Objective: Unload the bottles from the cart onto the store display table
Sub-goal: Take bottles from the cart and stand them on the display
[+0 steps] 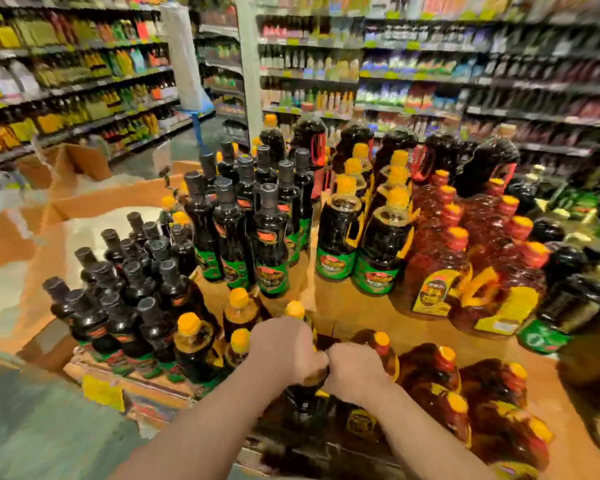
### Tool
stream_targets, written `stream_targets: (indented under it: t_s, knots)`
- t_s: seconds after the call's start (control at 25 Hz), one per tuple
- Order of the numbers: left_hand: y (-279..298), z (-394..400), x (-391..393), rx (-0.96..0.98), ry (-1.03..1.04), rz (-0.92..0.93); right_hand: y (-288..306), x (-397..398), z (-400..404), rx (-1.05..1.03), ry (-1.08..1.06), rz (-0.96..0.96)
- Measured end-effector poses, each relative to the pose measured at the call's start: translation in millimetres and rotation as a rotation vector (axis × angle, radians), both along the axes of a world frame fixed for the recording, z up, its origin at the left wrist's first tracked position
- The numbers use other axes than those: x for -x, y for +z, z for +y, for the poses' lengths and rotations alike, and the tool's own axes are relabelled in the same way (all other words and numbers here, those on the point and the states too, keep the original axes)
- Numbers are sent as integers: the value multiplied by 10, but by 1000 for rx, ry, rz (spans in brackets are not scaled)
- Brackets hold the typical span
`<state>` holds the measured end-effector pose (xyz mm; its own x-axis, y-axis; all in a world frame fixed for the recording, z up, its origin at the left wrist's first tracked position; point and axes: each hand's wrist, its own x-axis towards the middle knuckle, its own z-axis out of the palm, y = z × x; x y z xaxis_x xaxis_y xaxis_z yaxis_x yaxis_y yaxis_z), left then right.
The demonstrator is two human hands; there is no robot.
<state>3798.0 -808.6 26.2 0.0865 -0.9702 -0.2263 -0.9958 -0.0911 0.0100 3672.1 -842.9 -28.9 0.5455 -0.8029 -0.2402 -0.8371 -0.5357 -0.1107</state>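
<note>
My left hand (284,348) and my right hand (355,372) meet knuckle to knuckle low in the middle of the view. Both have their fingers curled round the top of a dark bottle (305,396), whose body shows below them. A yellow cap (294,309) peeks out just behind my left hand. The brown display table (347,303) lies beyond, with tall dark black-capped bottles (270,244), yellow-capped dark jugs (381,251) and red jugs (440,258) standing on it. More amber orange-capped jugs (440,372) lie packed at the right of my hands. The view is blurred.
A case of black-capped bottles (129,306) sits at the left of my hands, with small yellow-capped bottles (191,344) beside it. Open cardboard boxes (84,161) stand on the aisle floor at the left. Stocked shelves (430,81) line the back and both sides.
</note>
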Motion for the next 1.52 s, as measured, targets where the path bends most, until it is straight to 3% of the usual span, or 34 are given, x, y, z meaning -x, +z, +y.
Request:
stream_targets:
  t_s: [0.4, 0.72, 0.84, 0.96, 1.08, 1.2, 1.52]
  knots:
    - [-322, -375, -41, -47, -230, -32, -98, -55, -69, -6, -131, 256]
    - [-382, -419, -15, -196, -197, 63, -124, 42, -59, -89, -97, 209]
    - [-338, -331, 7, -183, -84, 154, -51, 137, -82, -121, -68, 108]
    - [-209, -161, 56, 2, 142, 222, 166, 318, -86, -20, 34, 37]
    - [-38, 109, 206, 180, 289, 132, 465, 417, -84, 136, 159, -105]
    - [93, 491, 401, 249, 430, 28, 642, 330, -39, 154, 316, -258]
    - [304, 2063, 696, 298, 955, -109, 852, -157, 996, 171, 851, -319]
